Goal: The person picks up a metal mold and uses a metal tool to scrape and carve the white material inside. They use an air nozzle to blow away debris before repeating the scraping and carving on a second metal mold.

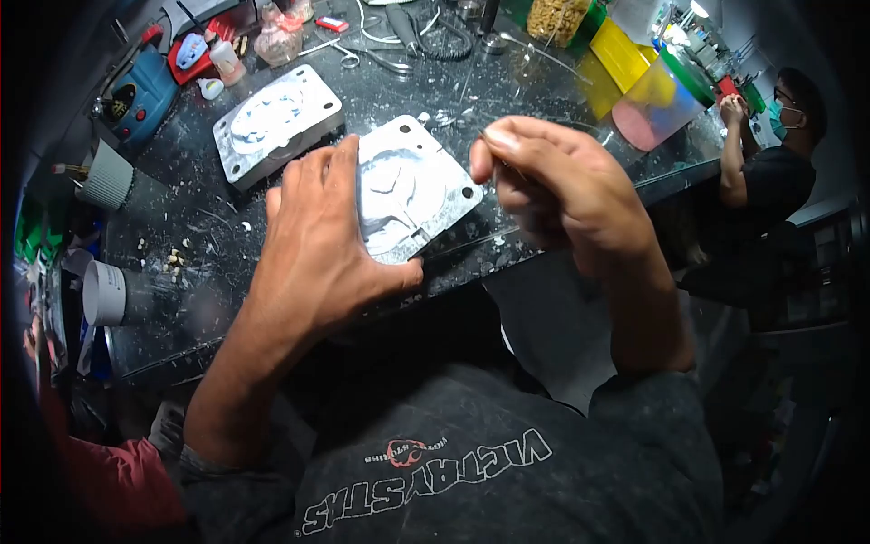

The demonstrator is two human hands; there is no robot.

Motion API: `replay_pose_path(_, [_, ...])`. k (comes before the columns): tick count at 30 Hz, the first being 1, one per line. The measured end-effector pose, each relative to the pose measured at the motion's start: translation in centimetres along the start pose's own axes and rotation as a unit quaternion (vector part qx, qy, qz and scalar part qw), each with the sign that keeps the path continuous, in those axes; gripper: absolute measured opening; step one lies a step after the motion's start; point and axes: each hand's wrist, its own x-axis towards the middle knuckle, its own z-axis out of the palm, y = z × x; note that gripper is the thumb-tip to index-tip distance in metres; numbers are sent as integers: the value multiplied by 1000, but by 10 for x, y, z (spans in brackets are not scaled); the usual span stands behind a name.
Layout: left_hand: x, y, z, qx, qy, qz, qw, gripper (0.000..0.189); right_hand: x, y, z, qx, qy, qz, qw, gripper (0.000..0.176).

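Metal mould half (426,186) sits near the front edge of the dark bench (521,91), its hollowed face up, as I watch through the head camera. I have the left hand (313,222) closed on it, fingers along its left side and thumb reaching round the near corner. My right hand (571,181) hovers just past its right corner, fingers curled in toward the thumb; I cannot tell whether anything is pinched between them. Another mould half (279,113) lies just beyond the left hand, toward the bench's back left corner, also face up. Along the left edge I see a white tub (104,295), a ribbed cup (107,179) and, farther back, a blue device (145,95). Toward the right end stands a clear container (639,109) with pink contents and a green rim. Beyond it a masked co-worker (770,181) sits, hands raised.
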Motion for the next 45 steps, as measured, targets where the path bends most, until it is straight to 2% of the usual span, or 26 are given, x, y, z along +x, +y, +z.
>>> replay_pose_path(3, [0, -3, 0, 15, -2, 4, 1000, 118, -10, 22, -12, 25, 0, 27, 999, 27])
replay_pose_path(5, [-1, -1, 0, 31, 6, 8, 999, 120, -23, 30, -14, 17, 44, -20, 999, 38])
replay_pose_path(6, [-3, -1, 2, 31, 3, 6, 999, 120, -26, 34, -18, 33, 45, -80, 995, 42])
replay_pose_path(9, [-11, 4, 3, 85, 52, 19, 995, 116, -31, 65, -41, 233, 35, -220, 947, 46])
replay_pose_path(10, [-16, 12, -6, 48, 21, -13, 999, 110, -31, 68, -42, 366, -44, -243, 897, 51])
replay_pose_path(11, [-20, 18, -14, 12, -8, -46, 999, 104, -34, 72, -34, 470, -31, -256, 844, 55])
replay_pose_path(12, [-26, 19, -21, -12, -24, -110, 994, 92, -32, 76, -28, 455, -10, -281, 845, 57])
replay_pose_path(13, [-23, 24, -30, -10, -24, -113, 993, 92, -29, 81, -25, 439, 10, -306, 845, 59])
replay_pose_path(14, [-21, 32, -40, 25, -47, -166, 985, 91, -27, 92, -32, 314, 23, -324, 892, 56])
replay_pose_path(15, [-19, 35, -45, 59, -69, -217, 972, 90, -25, 99, -32, 317, 23, -323, 892, 56])
replay_pose_path(16, [-21, 29, -42, 61, -70, -218, 972, 90, -24, 104, -31, 231, 44, -338, 911, 52])
replay_pose_path(17, [-23, 16, -35, 37, -28, -134, 990, 95, -24, 107, -30, 144, 64, -350, 924, 48])
replay_pose_path(19, [-27, -9, -23, -13, 59, 37, 998, 107, -31, 93, -5, -6, 145, -294, 945, 39])
replay_pose_path(20, [-24, -13, -21, -51, 2, 66, 996, 123, -28, 95, 5, -54, 154, -313, 935, 39])
replay_pose_path(23, [-25, -15, 5, -85, 3, 85, 993, 131, -16, 97, 29, -226, 145, -314, 911, 38])
replay_pose_path(25, [-34, -6, 19, -37, 43, 43, 997, 133, 5, 92, 36, -299, 151, -317, 887, 41])
replay_pose_path(27, [-47, 10, 28, -55, 60, 18, 996, 133, 29, 89, 29, -228, 146, -311, 911, 44])
replay_pose_path(29, [-63, 22, 28, -144, 76, -7, 987, 132, 49, 78, 19, -60, 190, -215, 956, 47])
replay_pose_path(30, [-64, 18, 31, -157, 74, -4, 985, 129, 46, 74, 24, -112, 233, -240, 936, 50])
replay_pose_path(31, [-66, 12, 31, -171, 71, 1, 983, 126, 46, 80, 0, -189, 222, -253, 923, 51])
replay_pose_path(33, [-61, 3, 30, -182, 90, -9, 979, 126, 46, 84, -11, -128, 206, -297, 924, 50])
replay_pose_path(35, [-57, -11, 27, -217, 93, 17, 971, 126, 39, 85, -7, -57, 228, -267, 935, 43])
replay_pose_path(37, [-46, -24, 22, -121, 97, 78, 985, 129, 35, 85, -14, -84, 185, -261, 944, 36])
replay_pose_path(41, [-36, -36, 24, -160, 59, 109, 979, 122, 22, 74, -7, -134, 176, -249, 943, 23])
replay_pose_path(42, [-37, -34, 27, -155, 80, 102, 979, 120, 22, 74, -4, -123, 192, -247, 942, 24])
replay_pose_path(45, [-51, -12, 29, -113, 78, 6, 990, 126, 25, 68, -4, -219, 165, -262, 926, 23])
